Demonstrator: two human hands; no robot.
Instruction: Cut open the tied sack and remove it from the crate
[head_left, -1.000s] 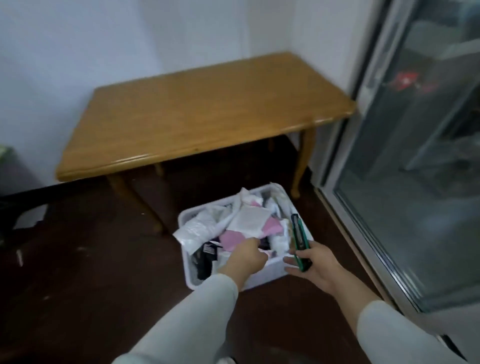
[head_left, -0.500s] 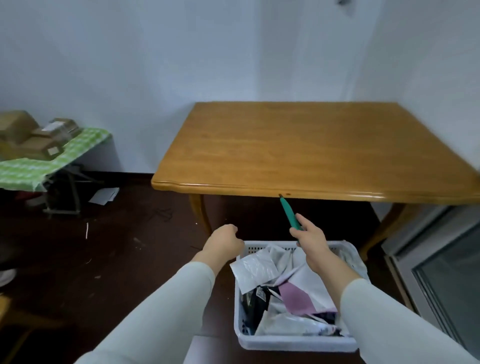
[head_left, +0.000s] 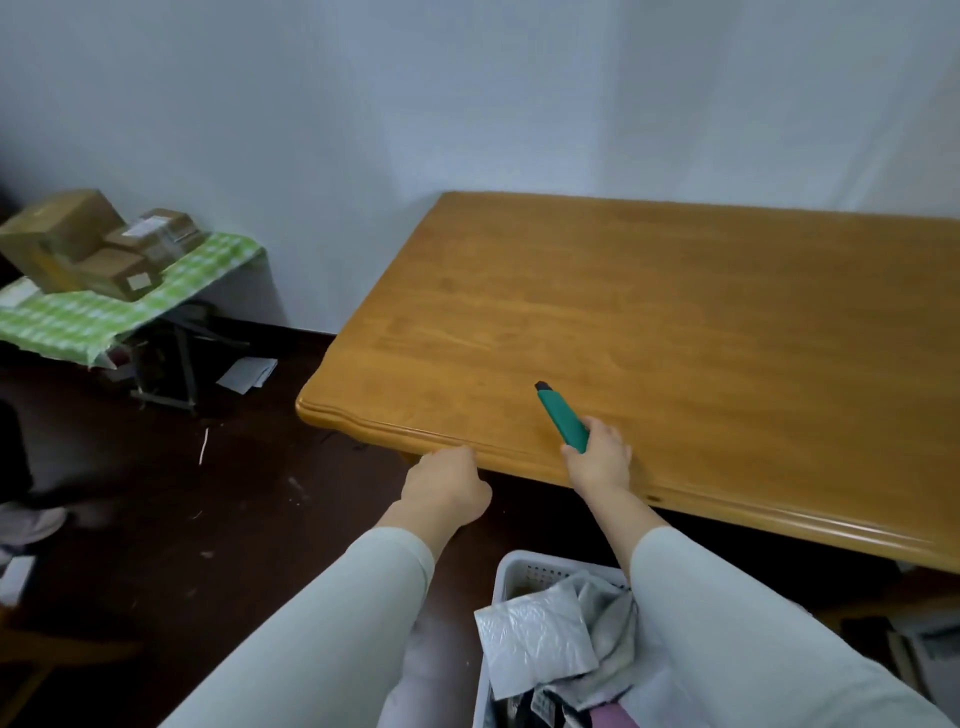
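A white plastic crate (head_left: 511, 569) sits on the floor at the bottom of the view, filled with grey and white plastic bags (head_left: 535, 636) and dark items. No tied sack can be made out. My right hand (head_left: 597, 457) holds a green utility knife (head_left: 563, 418) over the near edge of the wooden table (head_left: 675, 322), tip pointing up and left. My left hand (head_left: 447, 488) is a closed fist just below the table's edge, left of the knife, with nothing in it. My right sleeve hides part of the crate.
A small stand with a green checked cloth (head_left: 104, 306) carries several cardboard boxes (head_left: 78, 244) at the far left. Papers (head_left: 247, 371) lie on the dark floor beside it. A white wall runs behind the table.
The view has swung up and left. Both hands have risen from the crate to the table's edge, and the knife now sits over the tabletop.
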